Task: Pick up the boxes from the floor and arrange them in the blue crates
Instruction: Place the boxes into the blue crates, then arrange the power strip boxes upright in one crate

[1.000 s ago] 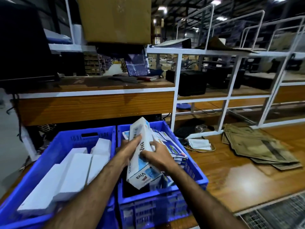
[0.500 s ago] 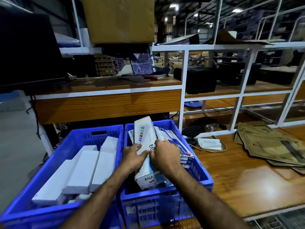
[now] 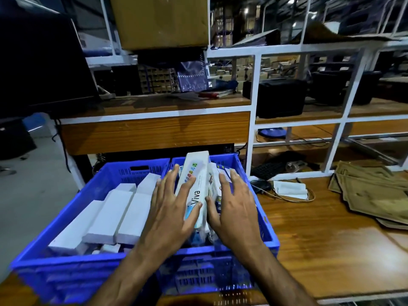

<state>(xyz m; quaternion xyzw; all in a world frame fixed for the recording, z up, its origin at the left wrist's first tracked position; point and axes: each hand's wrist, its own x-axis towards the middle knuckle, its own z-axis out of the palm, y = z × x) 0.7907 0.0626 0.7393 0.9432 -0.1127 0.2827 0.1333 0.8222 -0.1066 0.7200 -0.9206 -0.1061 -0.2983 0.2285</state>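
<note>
Wooden desk (image 3: pixel 309 235) carries two blue crates. Viva box (image 3: pixel 196 184) stands tilted in right crate (image 3: pixel 265 219); left hand (image 3: pixel 170 208) and right hand (image 3: pixel 236 206) flat against it, fingers straight, grip released. White boxes (image 3: pixel 110 215) fill left crate (image 3: pixel 66 259).

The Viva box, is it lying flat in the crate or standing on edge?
On edge. The Viva box stands on its long narrow side in the right blue crate, leaning against other boxes, its far end above the rim.

Glossy wood bench (image 3: pixel 309 239), plastic crates (image 3: pixel 132 263)
</note>
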